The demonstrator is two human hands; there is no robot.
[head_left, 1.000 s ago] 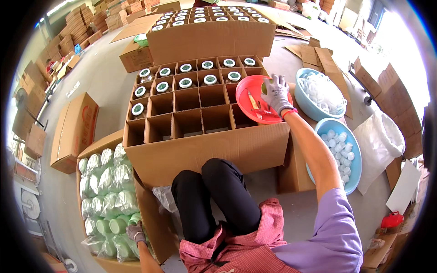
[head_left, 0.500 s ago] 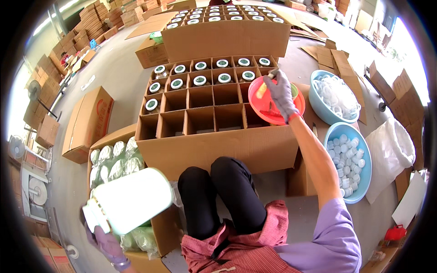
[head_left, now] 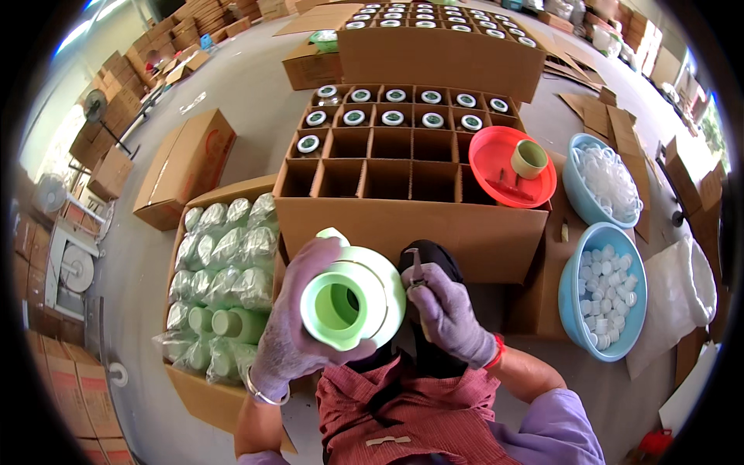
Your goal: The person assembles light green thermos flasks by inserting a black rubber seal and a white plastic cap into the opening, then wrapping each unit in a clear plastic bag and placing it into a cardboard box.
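Two gloved hands are holding a green-and-white jar low in the middle of the frame.

The big divided box [head_left: 403, 167] is holding capped jars in its far cells. The left box [head_left: 221, 387] is holding wrapped jars. The blue bowl [head_left: 577, 325] at lower right is holding white caps. The left hand [head_left: 298, 329] is wrapping its fingers around the jar [head_left: 350, 298]. The right hand [head_left: 449, 314] is pinching a small tool [head_left: 417, 267] beside it.

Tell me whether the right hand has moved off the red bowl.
Yes. The right hand has come back from the red bowl toward the body, beside the green jar.
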